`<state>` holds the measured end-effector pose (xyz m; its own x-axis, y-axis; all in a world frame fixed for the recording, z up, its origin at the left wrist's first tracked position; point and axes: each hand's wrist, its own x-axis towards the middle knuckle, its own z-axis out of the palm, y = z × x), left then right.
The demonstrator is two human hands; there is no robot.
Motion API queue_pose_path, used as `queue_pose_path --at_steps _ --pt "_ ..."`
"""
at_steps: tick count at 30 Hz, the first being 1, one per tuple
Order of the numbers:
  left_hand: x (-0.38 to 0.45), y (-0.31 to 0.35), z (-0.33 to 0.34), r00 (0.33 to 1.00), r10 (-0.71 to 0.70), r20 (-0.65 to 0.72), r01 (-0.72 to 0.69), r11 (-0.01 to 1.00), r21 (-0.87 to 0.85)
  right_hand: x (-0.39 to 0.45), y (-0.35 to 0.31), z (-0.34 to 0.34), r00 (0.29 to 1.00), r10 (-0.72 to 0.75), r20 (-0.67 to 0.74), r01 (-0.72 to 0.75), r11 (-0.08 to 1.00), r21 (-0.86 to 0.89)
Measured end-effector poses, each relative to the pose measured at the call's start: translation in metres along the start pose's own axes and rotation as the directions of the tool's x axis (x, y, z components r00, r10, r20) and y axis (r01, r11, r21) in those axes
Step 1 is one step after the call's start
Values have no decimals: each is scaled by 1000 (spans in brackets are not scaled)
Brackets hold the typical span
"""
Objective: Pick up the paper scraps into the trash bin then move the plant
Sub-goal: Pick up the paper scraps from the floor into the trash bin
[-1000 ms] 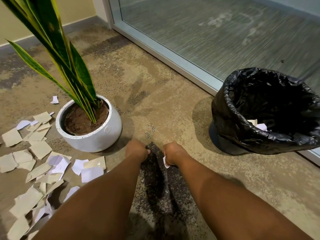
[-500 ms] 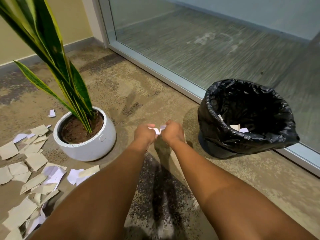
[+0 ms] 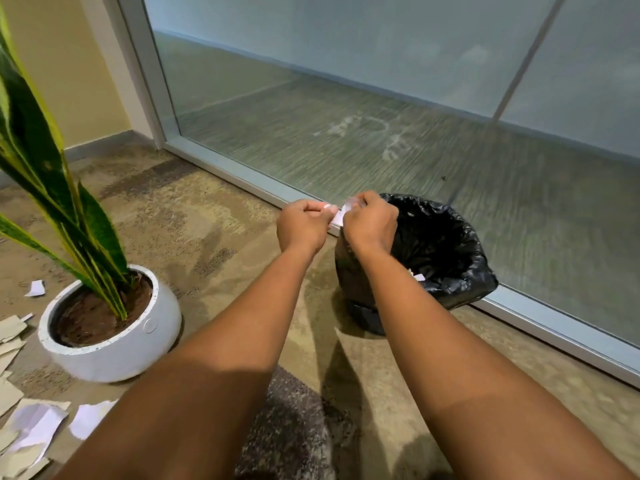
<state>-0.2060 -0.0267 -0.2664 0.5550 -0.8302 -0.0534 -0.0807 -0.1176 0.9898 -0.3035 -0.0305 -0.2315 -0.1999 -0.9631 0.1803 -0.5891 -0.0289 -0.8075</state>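
Paper scraps [image 3: 341,213], small, white and crumpled, were pinched between both hands at the centre of the frame, just above the near-left rim of the trash bin [image 3: 446,251]. The left hand [image 3: 303,226] and the right hand [image 3: 370,225] both had their fingers curled tight round the paper, knuckles up, probably to keep the loose bits together until they were over the opening. The bin stood against a frosted glass wall, lined with a glossy, wrinkled black bag; a few pale scraps already lay inside. At lower left, more torn pieces [image 3: 31,424], white and tan, flat and ragged-edged, littered the mottled brown carpet [image 3: 194,216]. Beside them sat the snake plant [image 3: 52,188], stiff green leaves edged in yellow, rooted in dark soil in a round, matte white pot [image 3: 138,348], not yet moved.
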Motion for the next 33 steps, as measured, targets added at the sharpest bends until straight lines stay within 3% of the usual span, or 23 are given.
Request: queue_pose_path --at_steps 4,6,8,11,15,20,24,29,33 --pt "-6 13 36 984 24 176 -40 995 90 14 19 -30 995 87 -51 -88 996 -26" --pt "-10 15 48 956 18 293 -85 973 215 17 31 -38 988 150 -34 -153 983 -103" --pt "-13 17 53 948 2 318 -102 949 299 17 41 -42 976 219 2 -215 959 -182" --pt "-11 13 54 959 -2 284 -81 957 279 13 46 -42 963 268 39 -249 932 -265" --pt "-8 8 39 973 -15 228 -4 996 84 11 37 -29 993 111 23 -104 970 -219" --pt "3 -25 -7 992 -93 81 99 993 -70 -8 8 11 974 -183 134 175 982 69" --pt "-6 -60 -58 984 -175 -33 175 984 -19 -41 -2 50 899 -284 334 263 959 110" --pt "-29 -113 -131 960 -281 3 275 941 199 -82 15 97 712 -153 685 255 966 -49" --pt "-55 -142 -184 954 -300 0 279 887 369 -119 27 128 562 -83 823 283 954 -98"
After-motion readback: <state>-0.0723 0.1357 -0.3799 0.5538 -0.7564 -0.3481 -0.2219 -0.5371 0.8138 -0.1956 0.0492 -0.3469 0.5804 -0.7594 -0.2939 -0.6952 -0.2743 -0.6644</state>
